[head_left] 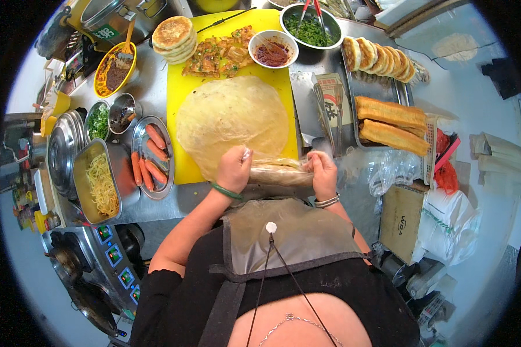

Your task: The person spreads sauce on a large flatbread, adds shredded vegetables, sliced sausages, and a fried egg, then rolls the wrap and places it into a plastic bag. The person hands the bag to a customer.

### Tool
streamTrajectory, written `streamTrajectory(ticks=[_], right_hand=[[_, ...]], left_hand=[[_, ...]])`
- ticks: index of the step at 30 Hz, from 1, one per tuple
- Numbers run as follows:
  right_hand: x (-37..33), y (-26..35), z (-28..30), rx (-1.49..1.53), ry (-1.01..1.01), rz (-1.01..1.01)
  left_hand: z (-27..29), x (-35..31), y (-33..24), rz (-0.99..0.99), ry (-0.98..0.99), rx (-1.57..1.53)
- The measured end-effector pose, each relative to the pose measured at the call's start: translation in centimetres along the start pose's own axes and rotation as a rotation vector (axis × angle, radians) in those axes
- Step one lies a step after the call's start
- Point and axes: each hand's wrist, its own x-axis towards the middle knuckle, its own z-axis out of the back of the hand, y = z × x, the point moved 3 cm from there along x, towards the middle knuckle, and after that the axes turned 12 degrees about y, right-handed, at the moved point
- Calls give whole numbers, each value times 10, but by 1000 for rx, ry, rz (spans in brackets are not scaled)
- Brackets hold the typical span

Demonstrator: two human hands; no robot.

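Observation:
My left hand point(233, 168) and my right hand point(323, 172) grip the two ends of a rolled wrap inside a clear plastic bag point(279, 171), held level just above the counter's front edge. A green bangle circles my left wrist and metal bangles my right. Right behind the bagged wrap, a large round thin flatbread point(231, 118) lies flat on a yellow cutting board point(182, 87). Farther back on the board are chopped fried pieces point(217, 55) and a stack of round flatbreads point(173, 36).
A bowl of red sauce point(272, 51) and a bowl of chopped greens point(309, 26) stand at the back. A tray of sausages point(150, 156), a pan of shredded strips point(101, 185) and small bowls sit left. Fried dough sticks point(391, 121) and buns point(376, 55) fill trays right.

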Motion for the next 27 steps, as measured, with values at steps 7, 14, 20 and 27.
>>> streamTrajectory(ticks=[7,14,20,27], right_hand=[[-34,118,-5,-764,38,136],[-52,144,-24,-130,400,11],[-58,152,-50,-303,548,-54],[-55,151,-83,-114,689,-70]], left_hand=[[80,-18,-83,12,-7,276],[62,-38,-107,86,319,-451],[67,-41,-110,116,43,-136],[33,-41,-111,170,310,-987]])
